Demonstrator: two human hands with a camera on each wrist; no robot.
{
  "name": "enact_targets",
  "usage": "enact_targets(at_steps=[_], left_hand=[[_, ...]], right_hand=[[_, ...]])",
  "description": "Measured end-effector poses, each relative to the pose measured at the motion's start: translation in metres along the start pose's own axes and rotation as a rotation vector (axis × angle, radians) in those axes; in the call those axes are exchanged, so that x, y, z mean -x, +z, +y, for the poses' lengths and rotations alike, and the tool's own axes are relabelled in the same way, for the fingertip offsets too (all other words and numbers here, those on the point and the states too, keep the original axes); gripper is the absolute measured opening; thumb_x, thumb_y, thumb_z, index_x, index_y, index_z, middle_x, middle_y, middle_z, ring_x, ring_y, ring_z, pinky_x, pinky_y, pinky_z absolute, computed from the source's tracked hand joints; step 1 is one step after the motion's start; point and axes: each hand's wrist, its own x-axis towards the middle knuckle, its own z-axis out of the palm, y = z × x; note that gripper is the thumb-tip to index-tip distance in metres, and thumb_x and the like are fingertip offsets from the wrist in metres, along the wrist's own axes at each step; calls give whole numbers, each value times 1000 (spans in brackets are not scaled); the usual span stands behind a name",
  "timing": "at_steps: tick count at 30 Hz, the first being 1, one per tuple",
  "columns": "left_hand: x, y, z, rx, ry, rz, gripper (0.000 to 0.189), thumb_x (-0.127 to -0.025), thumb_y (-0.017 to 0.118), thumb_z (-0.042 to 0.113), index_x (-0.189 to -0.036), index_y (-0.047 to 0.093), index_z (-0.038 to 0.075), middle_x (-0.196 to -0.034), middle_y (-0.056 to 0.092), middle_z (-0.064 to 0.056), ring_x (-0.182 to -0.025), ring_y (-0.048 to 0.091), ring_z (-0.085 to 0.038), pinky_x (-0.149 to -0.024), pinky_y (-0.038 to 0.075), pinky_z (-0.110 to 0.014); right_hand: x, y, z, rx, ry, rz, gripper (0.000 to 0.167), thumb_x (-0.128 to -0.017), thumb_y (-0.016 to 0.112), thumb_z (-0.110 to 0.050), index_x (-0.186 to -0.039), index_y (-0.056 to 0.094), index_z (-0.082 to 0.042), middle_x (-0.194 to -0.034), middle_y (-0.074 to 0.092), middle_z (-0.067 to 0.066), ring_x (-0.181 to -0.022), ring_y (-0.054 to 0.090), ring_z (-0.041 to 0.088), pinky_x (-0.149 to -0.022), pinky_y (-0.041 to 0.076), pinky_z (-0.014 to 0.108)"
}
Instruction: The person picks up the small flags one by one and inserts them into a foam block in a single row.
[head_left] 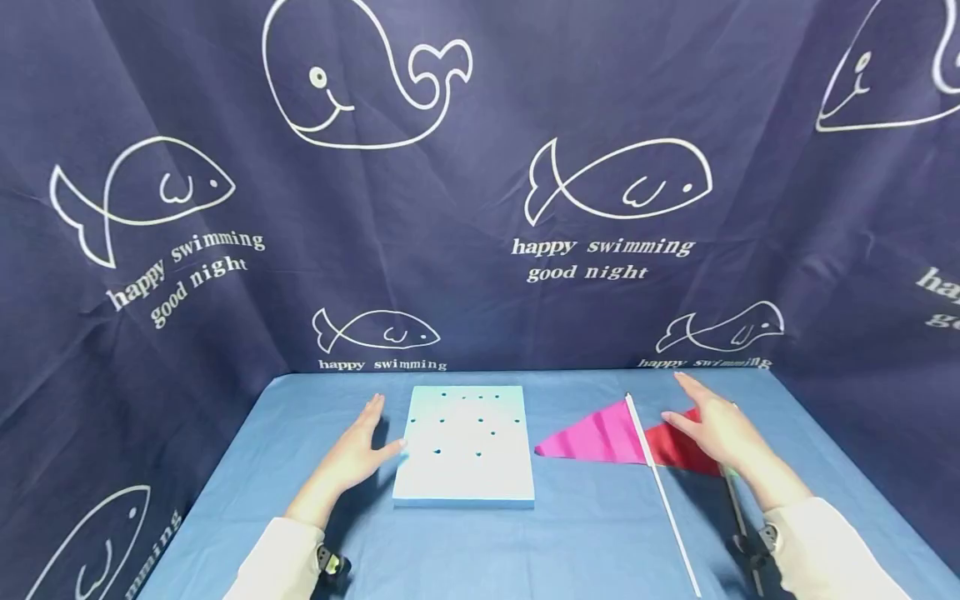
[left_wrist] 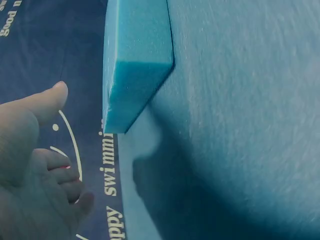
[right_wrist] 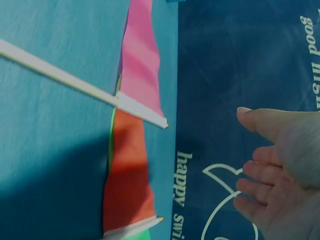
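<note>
A light blue foam block (head_left: pixel 465 475) with several small holes in its top lies flat on the table. Just left of it, my left hand (head_left: pixel 352 454) hovers with fingers extended; the left wrist view shows the hand (left_wrist: pixel 37 175) apart from the foam block (left_wrist: pixel 142 37). To the right lies a pink triangular flag (head_left: pixel 600 435) on a white stick (head_left: pixel 671 508). Beside it, a red flag (head_left: pixel 675 446) is partly covered by my right hand (head_left: pixel 723 429). This hand floats above with relaxed fingers, holding nothing. A bit of green (right_wrist: pixel 142 236) shows past the red flag's stick (right_wrist: pixel 132 228).
A blue cloth (head_left: pixel 585 542) covers the table. Behind and at both sides hangs a dark blue curtain (head_left: pixel 480 192) with white fish and whale drawings. Small dark devices sit at both wrists, such as the left wrist device (head_left: pixel 333 562).
</note>
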Motion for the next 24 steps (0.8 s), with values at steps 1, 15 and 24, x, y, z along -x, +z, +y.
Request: enact_targets(at_steps=[1, 15, 24], left_hand=[[-1, 0, -1, 33, -3, -5, 87, -91, 66, 35, -152, 19, -5, -159, 16, -24, -146, 17, -42, -117, 19, -59], [3, 24, -14, 557, -79, -20, 76, -84, 73, 5, -147, 33, -6, -153, 34, -23, -141, 34, -37, -114, 33, -45], [6, 32, -18, 710, -90, -76, 73, -84, 70, -1, -146, 32, -9, -153, 33, -25, -141, 34, -37, -113, 35, -41]], right_hand=[[0, 0, 3, -3, -14, 10, 75, -87, 70, -28, -144, 36, 8, -142, 41, 34, -126, 42, 53, -102, 33, 68], [17, 3, 31, -22, -41, 142, 65, -79, 77, -20, -133, 51, 7, -125, 55, 36, -109, 54, 53, -89, 43, 67], [30, 7, 52, -29, -18, 217, 54, -77, 78, -15, -123, 60, 7, -116, 61, 35, -90, 64, 50, -78, 49, 65]])
